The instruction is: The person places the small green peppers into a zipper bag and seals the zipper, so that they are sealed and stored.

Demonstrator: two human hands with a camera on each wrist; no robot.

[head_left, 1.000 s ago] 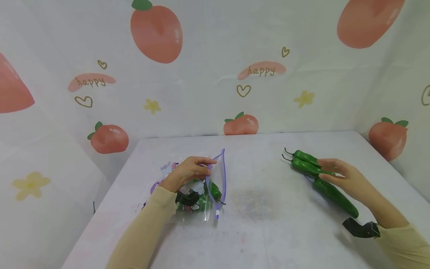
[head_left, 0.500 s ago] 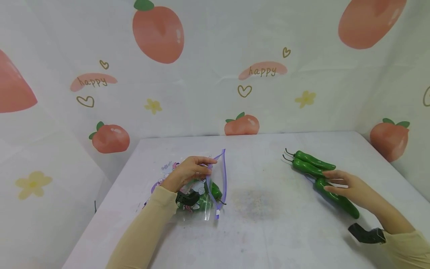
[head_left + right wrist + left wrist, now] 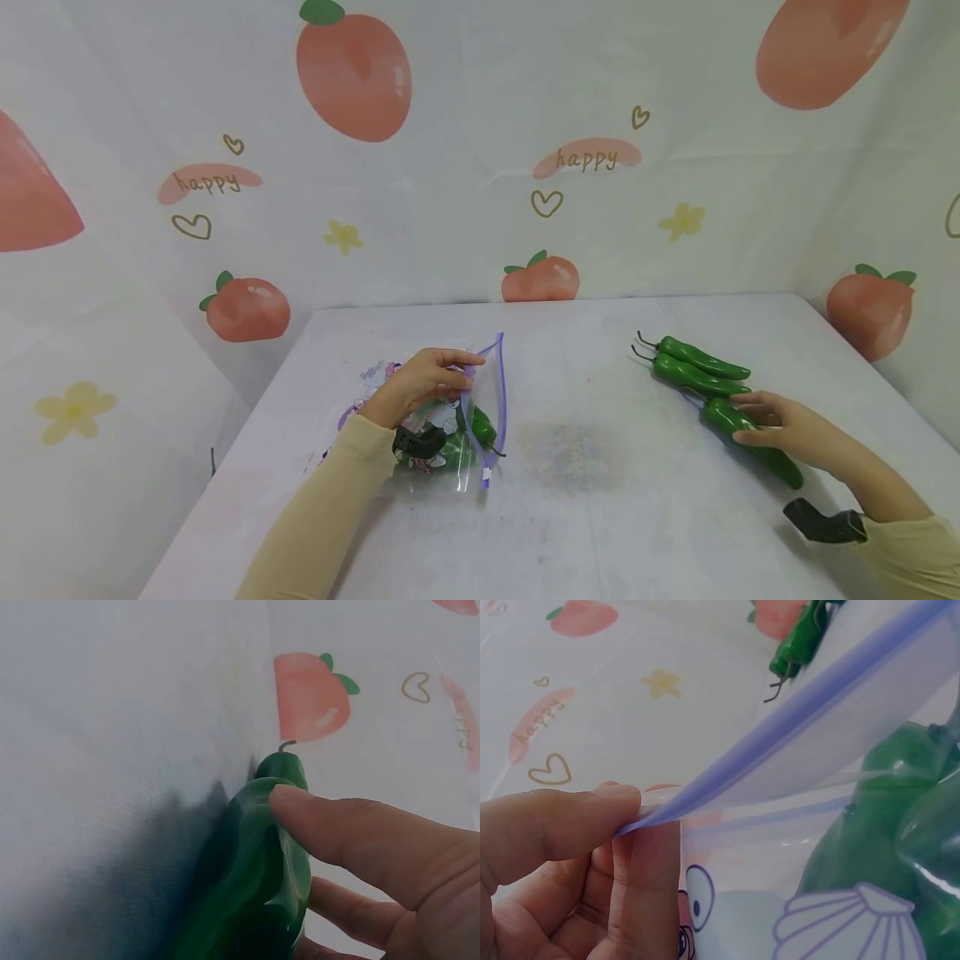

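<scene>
Around the nearest green pepper [image 3: 251, 859], the right hand [image 3: 791, 427] curves its fingers [image 3: 351, 909].

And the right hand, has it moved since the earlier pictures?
Yes. Against the table, the right hand has moved nearer the camera and slightly right, to the nearest green pepper.

The bag [image 3: 448, 418] is clear, glossy plastic. The peppers [image 3: 693, 377] have a smooth, glossy finish. The tabletop [image 3: 555, 542] is matt; the sleeves [image 3: 330, 500] are matt cloth.
</scene>
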